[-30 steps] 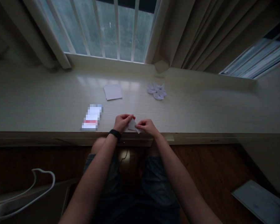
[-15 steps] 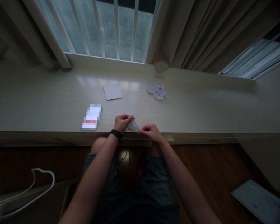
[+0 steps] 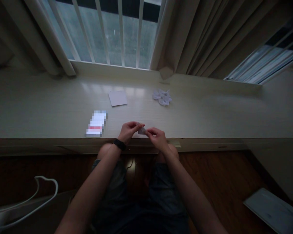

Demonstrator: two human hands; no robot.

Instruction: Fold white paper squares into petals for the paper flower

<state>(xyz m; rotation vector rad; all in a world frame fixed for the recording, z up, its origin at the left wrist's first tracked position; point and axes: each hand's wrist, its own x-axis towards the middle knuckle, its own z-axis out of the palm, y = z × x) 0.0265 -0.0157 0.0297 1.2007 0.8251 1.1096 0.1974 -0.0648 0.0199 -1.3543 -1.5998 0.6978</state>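
Note:
Between my hands, over the front edge of the long pale counter (image 3: 205,113), is a small folded piece of white paper (image 3: 142,131). My left hand (image 3: 130,130), with a black band on the wrist, pinches its upper left part. On its right end, my right hand (image 3: 157,136) is closed with thumb and fingers together. Fingers hide parts of the paper, so its full shape does not show. Farther back lie a flat stack of white square paper (image 3: 118,98) and, to its right, a folded paper flower (image 3: 162,97) with several petals.
A phone with a lit, blurred screen (image 3: 96,123) lies left of my hands. Behind the counter are a barred window (image 3: 112,35) and brown curtains (image 3: 188,35). A white curved frame (image 3: 56,187) stands lower left; a pale flat panel (image 3: 273,208) lies lower right.
My hands have come closer together, and less of the paper shows between them. The right hand has shifted slightly. The view has tilted a little; the paper stack, flower and phone lie as before.

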